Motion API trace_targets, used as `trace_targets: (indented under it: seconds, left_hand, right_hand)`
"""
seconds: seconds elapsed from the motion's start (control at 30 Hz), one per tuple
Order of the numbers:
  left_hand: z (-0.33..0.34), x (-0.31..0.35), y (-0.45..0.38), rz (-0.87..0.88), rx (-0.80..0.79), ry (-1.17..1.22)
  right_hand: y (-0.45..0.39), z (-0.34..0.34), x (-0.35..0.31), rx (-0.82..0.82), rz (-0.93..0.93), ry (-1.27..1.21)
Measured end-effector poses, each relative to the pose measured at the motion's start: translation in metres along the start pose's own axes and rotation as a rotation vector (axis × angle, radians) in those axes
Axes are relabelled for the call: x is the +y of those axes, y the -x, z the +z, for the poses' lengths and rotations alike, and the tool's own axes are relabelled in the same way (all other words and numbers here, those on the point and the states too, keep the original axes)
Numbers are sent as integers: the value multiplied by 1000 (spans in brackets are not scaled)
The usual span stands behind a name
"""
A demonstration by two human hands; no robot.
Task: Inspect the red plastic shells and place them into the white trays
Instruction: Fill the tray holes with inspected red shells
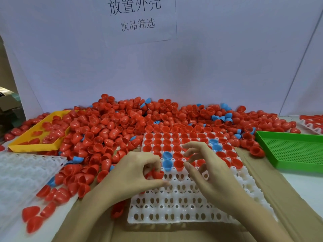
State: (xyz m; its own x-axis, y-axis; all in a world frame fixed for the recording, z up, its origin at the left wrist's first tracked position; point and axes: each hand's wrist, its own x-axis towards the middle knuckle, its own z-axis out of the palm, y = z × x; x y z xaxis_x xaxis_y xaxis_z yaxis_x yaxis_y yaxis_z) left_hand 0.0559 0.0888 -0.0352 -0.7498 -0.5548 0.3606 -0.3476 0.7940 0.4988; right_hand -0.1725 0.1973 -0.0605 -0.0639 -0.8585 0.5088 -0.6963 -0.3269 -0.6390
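Left hand [138, 169] curled around a small clutch of red shells [155, 174], thumb and fingertips pinching them over the near-left part of the white tray [174, 203] — likely a buffer stock, so the other hand can feed without going back to the pile. Right hand [208, 165] hovering over the tray's middle rows, fingers spread and relaxed, nothing visibly gripped; thumb and forefinger just beside a seated red shell [178, 164], probably just setting it or about to nudge it. Far rows filled cup-up, open side visible for quick inspection; a few blue shells [167, 159] mixed in, purpose unclear. Near rows unfilled, so roughly half done by the look of it. Bulk pile [108, 126] heaped behind and left of tray, within easy reach. Yellow tray [26, 145] far left holding some red shells, possibly rejects. Green tray [288, 151] to the right. Spare white tray [22, 172] at left.
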Motion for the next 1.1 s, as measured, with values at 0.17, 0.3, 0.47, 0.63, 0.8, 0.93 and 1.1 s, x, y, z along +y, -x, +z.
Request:
trace_targets:
  seconds: [0.17, 0.3, 0.47, 0.63, 0.8, 0.93, 1.1]
  left_hand:
    - [-3, -5, 3, -14, -106, -81]
    - [-3, -8, 3, -27, -138, -27]
    - [-5, -14, 1, -82, -55, 38]
    - [-12, -42, -2, -192, 327, -184]
    - [-19, -79, 6, -472, 502, -620]
    - [-20, -95, 12, -613, 395, -631]
    - [-22, -93, 11, -635, 424, -442]
  right_hand:
    - [0, -1, 2, 7, 7, 23]
    - [-1, -3, 1, 16, 8, 31]
    - [-1, -5, 1, 18, 5, 40]
    - [-1, -5, 0, 13, 4, 49]
    - [-2, -5, -1, 4, 7, 69]
    - [-2, -5, -1, -10, 13, 82]
    - [-1, -5, -1, -19, 14, 87]
